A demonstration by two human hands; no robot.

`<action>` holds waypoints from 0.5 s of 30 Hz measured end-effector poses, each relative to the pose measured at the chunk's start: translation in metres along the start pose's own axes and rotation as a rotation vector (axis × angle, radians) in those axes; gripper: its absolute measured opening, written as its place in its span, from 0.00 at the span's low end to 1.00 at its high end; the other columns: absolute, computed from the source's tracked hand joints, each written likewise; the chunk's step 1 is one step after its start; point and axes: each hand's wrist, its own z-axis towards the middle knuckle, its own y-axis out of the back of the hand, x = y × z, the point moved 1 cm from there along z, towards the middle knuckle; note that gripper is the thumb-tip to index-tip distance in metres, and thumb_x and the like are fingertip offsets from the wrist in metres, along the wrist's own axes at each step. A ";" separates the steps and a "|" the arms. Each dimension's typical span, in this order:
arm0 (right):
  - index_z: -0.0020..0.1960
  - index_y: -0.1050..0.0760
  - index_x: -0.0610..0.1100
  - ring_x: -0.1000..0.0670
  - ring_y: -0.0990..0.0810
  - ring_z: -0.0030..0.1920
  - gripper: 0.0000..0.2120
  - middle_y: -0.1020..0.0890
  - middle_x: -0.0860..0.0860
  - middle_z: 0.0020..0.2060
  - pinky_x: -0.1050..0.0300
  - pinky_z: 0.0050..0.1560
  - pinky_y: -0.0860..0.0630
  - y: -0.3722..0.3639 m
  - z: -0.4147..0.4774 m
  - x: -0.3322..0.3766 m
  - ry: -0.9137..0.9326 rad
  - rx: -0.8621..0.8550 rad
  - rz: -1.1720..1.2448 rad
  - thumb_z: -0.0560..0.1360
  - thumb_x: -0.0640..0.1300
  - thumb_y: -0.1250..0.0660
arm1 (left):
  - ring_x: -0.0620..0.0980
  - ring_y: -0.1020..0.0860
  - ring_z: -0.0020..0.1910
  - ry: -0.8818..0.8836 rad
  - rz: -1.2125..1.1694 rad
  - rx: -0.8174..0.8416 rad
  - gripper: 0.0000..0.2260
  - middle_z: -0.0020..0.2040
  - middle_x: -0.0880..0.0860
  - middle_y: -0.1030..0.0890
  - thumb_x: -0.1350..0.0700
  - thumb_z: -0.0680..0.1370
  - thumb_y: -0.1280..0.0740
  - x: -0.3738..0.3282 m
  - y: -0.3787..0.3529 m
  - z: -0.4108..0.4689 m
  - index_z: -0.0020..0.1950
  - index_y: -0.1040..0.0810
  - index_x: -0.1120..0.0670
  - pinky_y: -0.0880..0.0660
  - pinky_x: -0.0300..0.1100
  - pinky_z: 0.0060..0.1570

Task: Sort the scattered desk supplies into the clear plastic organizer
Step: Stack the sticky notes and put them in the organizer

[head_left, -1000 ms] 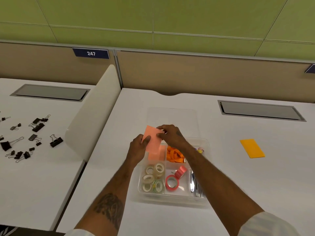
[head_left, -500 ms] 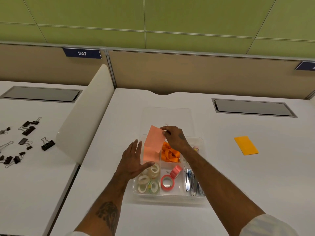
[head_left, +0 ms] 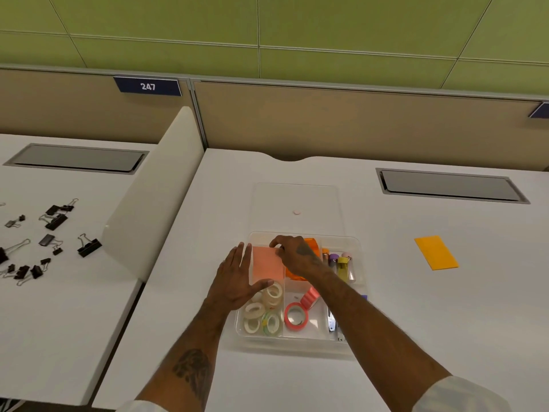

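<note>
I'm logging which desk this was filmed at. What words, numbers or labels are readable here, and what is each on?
"247": white digits on the dark blue plate on the tan partition.
Second blue plate, right edge: cut off by the frame, unreadable.
Pink sticky notes and orange pad: no print visible.
Supplies in the clear organizer: any print too small to read.

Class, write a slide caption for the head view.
Right hand pinches pink sticky notes in the clear organizer, left hand open alongside.
</note>
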 end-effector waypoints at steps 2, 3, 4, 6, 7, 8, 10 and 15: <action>0.63 0.24 0.44 0.45 0.22 0.59 0.13 0.21 0.44 0.61 0.54 0.59 0.25 -0.003 0.002 -0.003 -0.020 0.023 -0.040 0.79 0.42 0.38 | 0.53 0.56 0.79 0.004 0.008 0.003 0.55 0.81 0.52 0.58 0.17 0.62 0.58 -0.001 0.002 -0.001 0.79 0.62 0.50 0.53 0.54 0.76; 0.65 0.25 0.44 0.45 0.24 0.62 0.14 0.22 0.45 0.63 0.54 0.62 0.28 -0.003 0.001 -0.005 -0.030 0.022 -0.060 0.79 0.43 0.38 | 0.53 0.56 0.79 0.008 0.011 0.005 0.56 0.81 0.52 0.58 0.17 0.61 0.59 -0.002 0.002 -0.001 0.79 0.62 0.50 0.53 0.54 0.76; 0.66 0.26 0.44 0.46 0.26 0.64 0.16 0.24 0.45 0.64 0.55 0.64 0.30 -0.003 0.000 -0.007 -0.039 0.006 -0.072 0.79 0.46 0.38 | 0.53 0.56 0.79 0.011 0.010 0.007 0.56 0.81 0.52 0.58 0.17 0.60 0.60 -0.002 0.002 -0.001 0.79 0.62 0.50 0.53 0.54 0.76; 0.69 0.29 0.45 0.46 0.28 0.66 0.20 0.27 0.46 0.65 0.54 0.65 0.31 0.001 -0.002 -0.011 -0.042 -0.051 -0.093 0.79 0.49 0.37 | 0.53 0.56 0.79 0.015 0.004 0.004 0.56 0.81 0.52 0.59 0.17 0.61 0.60 -0.003 0.003 -0.001 0.79 0.63 0.50 0.53 0.54 0.76; 0.70 0.31 0.45 0.46 0.30 0.66 0.22 0.28 0.45 0.66 0.52 0.65 0.31 0.004 -0.003 -0.012 -0.035 -0.074 -0.115 0.79 0.51 0.37 | 0.53 0.56 0.79 0.017 0.006 0.000 0.56 0.81 0.52 0.59 0.17 0.60 0.60 -0.003 0.004 -0.001 0.79 0.63 0.50 0.53 0.55 0.76; 0.71 0.32 0.46 0.45 0.31 0.67 0.23 0.30 0.45 0.67 0.50 0.66 0.31 0.007 -0.004 -0.014 -0.030 -0.087 -0.139 0.79 0.52 0.37 | 0.54 0.56 0.79 0.017 0.015 -0.003 0.56 0.81 0.52 0.59 0.17 0.60 0.62 -0.003 0.005 -0.001 0.79 0.63 0.50 0.53 0.55 0.76; 0.73 0.35 0.48 0.44 0.36 0.70 0.25 0.35 0.45 0.71 0.47 0.66 0.31 0.015 -0.007 -0.017 -0.039 -0.098 -0.186 0.79 0.55 0.39 | 0.54 0.57 0.79 0.008 0.033 -0.018 0.57 0.80 0.53 0.59 0.17 0.59 0.65 -0.005 0.009 0.002 0.79 0.63 0.50 0.53 0.56 0.76; 0.77 0.46 0.51 0.41 0.49 0.77 0.31 0.49 0.44 0.78 0.41 0.72 0.40 0.034 -0.024 -0.043 -0.101 -0.144 -0.285 0.78 0.63 0.45 | 0.54 0.60 0.79 -0.051 0.099 -0.058 0.52 0.80 0.53 0.62 0.20 0.63 0.65 -0.021 0.019 0.015 0.79 0.63 0.49 0.56 0.57 0.75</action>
